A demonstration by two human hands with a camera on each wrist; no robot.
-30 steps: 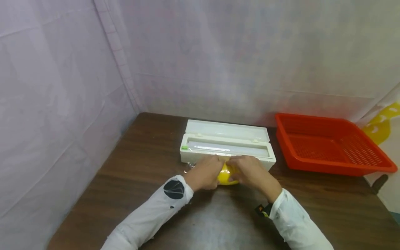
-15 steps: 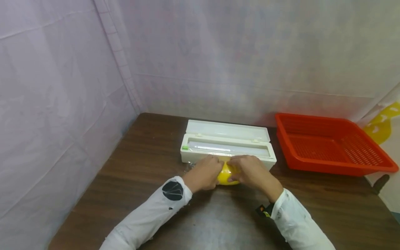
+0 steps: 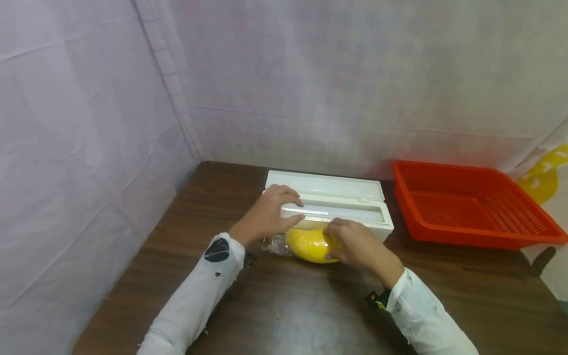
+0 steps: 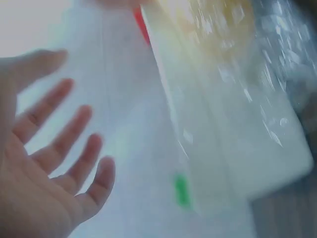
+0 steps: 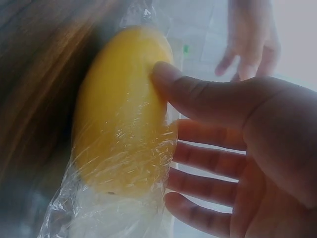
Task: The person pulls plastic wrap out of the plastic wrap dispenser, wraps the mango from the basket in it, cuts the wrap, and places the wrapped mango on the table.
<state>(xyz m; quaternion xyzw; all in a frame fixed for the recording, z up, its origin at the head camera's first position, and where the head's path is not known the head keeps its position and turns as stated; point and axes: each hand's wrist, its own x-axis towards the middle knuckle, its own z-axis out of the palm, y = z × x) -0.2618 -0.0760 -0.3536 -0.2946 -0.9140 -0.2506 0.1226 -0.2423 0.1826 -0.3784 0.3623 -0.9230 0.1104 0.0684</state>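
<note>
A yellow mango (image 3: 308, 245) in clear cling film lies against the front of a white cling film dispenser (image 3: 387, 223). My right hand (image 3: 360, 245) holds the mango's right end. In the right wrist view, the thumb presses its skin through or beside the film, and the fingers (image 5: 208, 161) reach along its far side. My left hand (image 3: 268, 213) is off the mango, spread above the dispenser's left part; in the left wrist view its fingers (image 4: 74, 129) are apart with nothing between them. Loose film (image 3: 278, 245) bunches at the mango's left end.
The dispenser's lid (image 3: 328, 185) is tipped back, exposing the film roll (image 3: 343, 213). A green slider (image 4: 182, 191) sits at its left end. A red plastic basket (image 3: 461, 235) stands to the right. White sheeting (image 3: 310, 88) hangs behind the brown table (image 3: 288, 315).
My left hand has let go of the mango and moved up and left over the dispenser, its fingers spreading. The mango's left part now shows. My right hand has stayed in place.
</note>
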